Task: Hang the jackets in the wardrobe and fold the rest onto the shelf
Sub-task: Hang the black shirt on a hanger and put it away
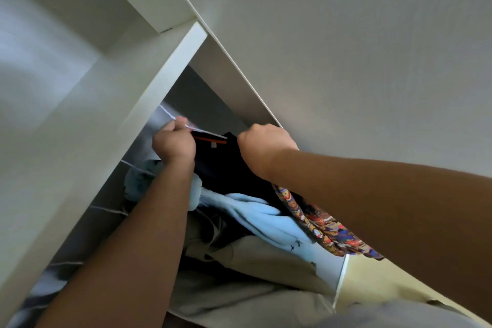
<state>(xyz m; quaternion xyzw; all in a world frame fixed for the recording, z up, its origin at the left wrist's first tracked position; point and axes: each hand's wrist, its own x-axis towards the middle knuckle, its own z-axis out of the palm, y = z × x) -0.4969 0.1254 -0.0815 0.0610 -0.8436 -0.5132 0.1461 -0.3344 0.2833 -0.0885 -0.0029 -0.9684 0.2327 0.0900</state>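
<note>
- The dark jacket (226, 165) hangs high inside the white wardrobe (159, 82), in the opening under the slanting front panel, and both arms reach up to it.
- An orange stripe (210, 139) runs along the top edge of the jacket, at its collar.
- Just above that stripe lies a thin white bar (166, 112), which slants up and away to the left of the jacket; whether it is a hanger or a rail cannot be told.
- The left hand (174, 144) is at the jacket's upper left corner, its fingers curled tightly round the thin white bar and the knuckles turned toward the camera.
- The right hand (266, 146) is at the jacket's upper right corner, balled into a fist with its back to the camera; the dark cloth runs straight into the fist, so it grips the jacket there, though the fingertips are hidden.
- Below the jacket, touching its lower edge, lies a light blue fleece garment (255, 218), partly covered by the left forearm.
- Further below the jacket, under the fleece, is a beige garment (266, 261) in loose folds.
- To the lower right of the jacket, pressed against its side and passing beneath the right forearm, is a brightly patterned garment (327, 231) in red, blue and yellow.
</note>
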